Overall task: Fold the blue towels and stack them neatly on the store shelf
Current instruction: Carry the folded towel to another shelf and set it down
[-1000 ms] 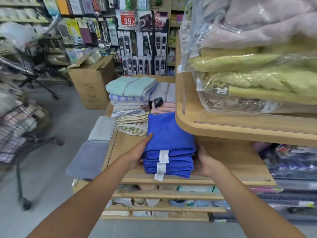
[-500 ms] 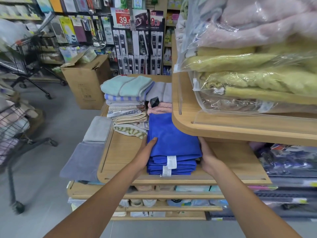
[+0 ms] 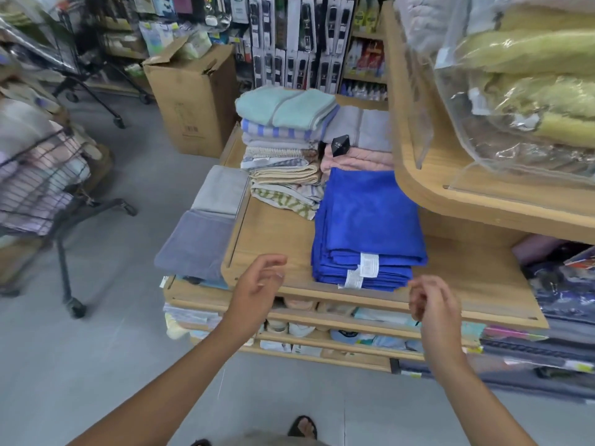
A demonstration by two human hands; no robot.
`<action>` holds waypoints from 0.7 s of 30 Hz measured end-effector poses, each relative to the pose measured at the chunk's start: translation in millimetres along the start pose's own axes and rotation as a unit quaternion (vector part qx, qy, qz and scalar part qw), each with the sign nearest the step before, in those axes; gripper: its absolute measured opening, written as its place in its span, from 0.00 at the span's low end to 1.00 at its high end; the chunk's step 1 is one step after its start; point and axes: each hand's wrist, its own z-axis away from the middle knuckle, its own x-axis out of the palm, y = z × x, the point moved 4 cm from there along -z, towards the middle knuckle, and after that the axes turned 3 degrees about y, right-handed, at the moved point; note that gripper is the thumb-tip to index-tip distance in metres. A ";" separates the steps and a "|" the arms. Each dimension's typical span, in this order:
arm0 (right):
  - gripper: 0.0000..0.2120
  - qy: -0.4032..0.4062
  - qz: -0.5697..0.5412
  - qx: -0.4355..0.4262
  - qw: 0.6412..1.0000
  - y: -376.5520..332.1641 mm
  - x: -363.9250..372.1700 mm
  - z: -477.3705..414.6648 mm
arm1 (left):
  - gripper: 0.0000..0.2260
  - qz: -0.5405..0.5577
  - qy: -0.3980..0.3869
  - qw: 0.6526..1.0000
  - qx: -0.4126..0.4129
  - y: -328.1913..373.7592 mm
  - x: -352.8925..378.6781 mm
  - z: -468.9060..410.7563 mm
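The blue towels (image 3: 367,226) lie folded in one stack on the wooden shelf (image 3: 277,236), near its front edge and partly under the curved upper shelf (image 3: 450,201). The far end of the stack reaches the pink towel (image 3: 357,159) and sits just beside the pile of mixed towels (image 3: 283,140). The layers sit fairly squarely over one another, folded edges toward me. Two white care tags (image 3: 368,264) hang out at the front. The top towel lies flat and looks a little wider than those beneath it.

My left hand (image 3: 257,284) and right hand (image 3: 431,300) hover in front of the shelf edge, one to each side of the stack and apart from it. Both hands hold nothing, and their fingers are loosely curled and relaxed.

I judge the folding and stacking of this pile done. What is left here looks small: perhaps squaring the top towel with the rest and tucking in the tags. I see no loose blue towel on the shelf, on the grey towels (image 3: 206,226) at its left side, or on the floor. The cart (image 3: 38,188) at my left is blurred. What shows in it looks pale and pink, but I cannot tell whether a blue towel waits there. If none does, the task is at its end.
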 end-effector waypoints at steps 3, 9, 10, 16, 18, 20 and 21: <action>0.14 -0.095 0.052 0.031 0.994 41.2 40.7 48.6 | 0.07 0.004 -0.020 0.998 -0.052 -46.0 -42.6 46.9; 0.09 -0.327 0.194 0.255 0.889 124.8 152.7 143.9 | 0.10 -0.005 0.045 0.972 -0.232 -153.3 -173.1 162.6; 0.10 -0.347 0.213 0.249 0.879 130.5 172.5 160.2 | 0.08 0.003 0.066 0.964 -0.257 -166.6 -198.5 184.8; 0.07 -0.435 0.258 0.216 0.835 139.2 299.9 251.5 | 0.07 0.053 0.202 0.922 -0.326 -214.9 -332.6 298.6; 0.06 -0.458 0.258 0.203 0.826 135.5 333.0 273.9 | 0.07 0.053 0.222 0.918 -0.324 -217.5 -362.9 315.9; 0.06 -0.476 0.256 0.198 0.818 130.0 361.1 290.3 | 0.10 0.055 0.230 0.916 -0.325 -216.4 -386.9 317.0; 0.07 -0.483 0.252 0.198 0.815 128.6 374.4 295.2 | 0.11 0.056 0.228 0.917 -0.323 -214.8 -396.8 311.4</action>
